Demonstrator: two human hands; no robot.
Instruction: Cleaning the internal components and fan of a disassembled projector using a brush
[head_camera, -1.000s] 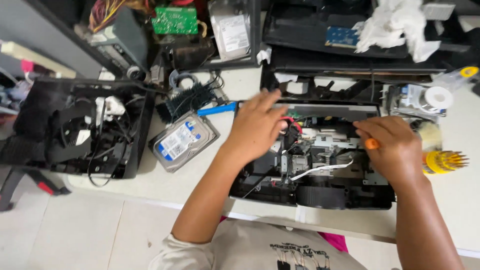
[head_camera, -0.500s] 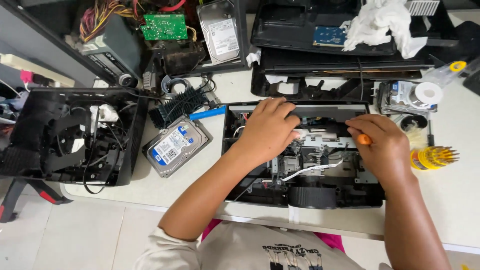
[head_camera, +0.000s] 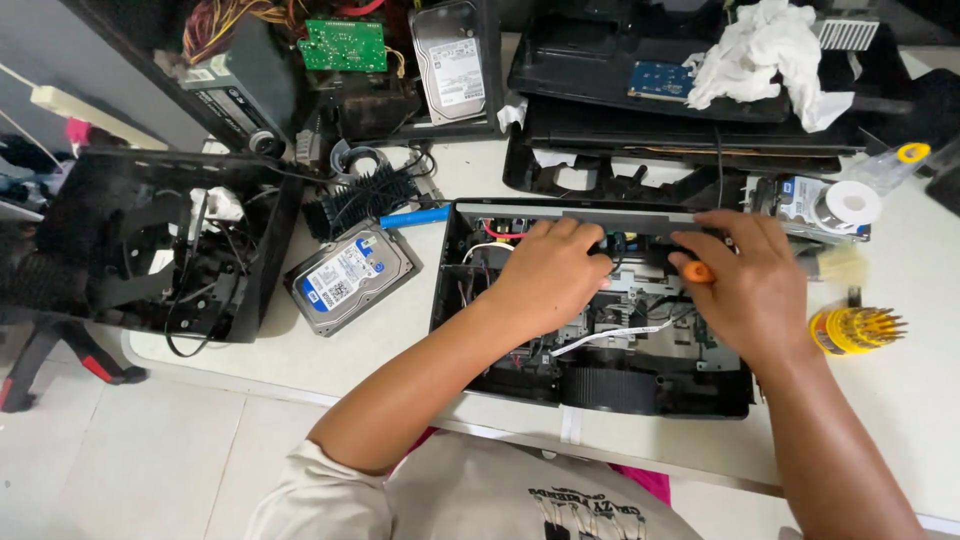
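Black plastic, the opened device chassis (head_camera: 600, 385) lies flat on the white table (head_camera: 900, 420), directly in front of the person and near its front edge, with its cover off. Inside show grey metal brackets, a white ribbon cable (head_camera: 612, 335), red wires and a ribbed black roller (head_camera: 610, 388) at the front. The left hand (head_camera: 548, 275) presses palm down on the inner parts, fingers curled, seemingly to steady them; whether it grips anything I cannot tell. The right hand (head_camera: 750, 280) closes around an orange-handled screwdriver (head_camera: 697, 271), its tip hidden inside. To the left, well apart, a silver hard drive (head_camera: 350, 278) lies flat. A yellow holder of screwdriver bits (head_camera: 855, 330) stands just right of the chassis.
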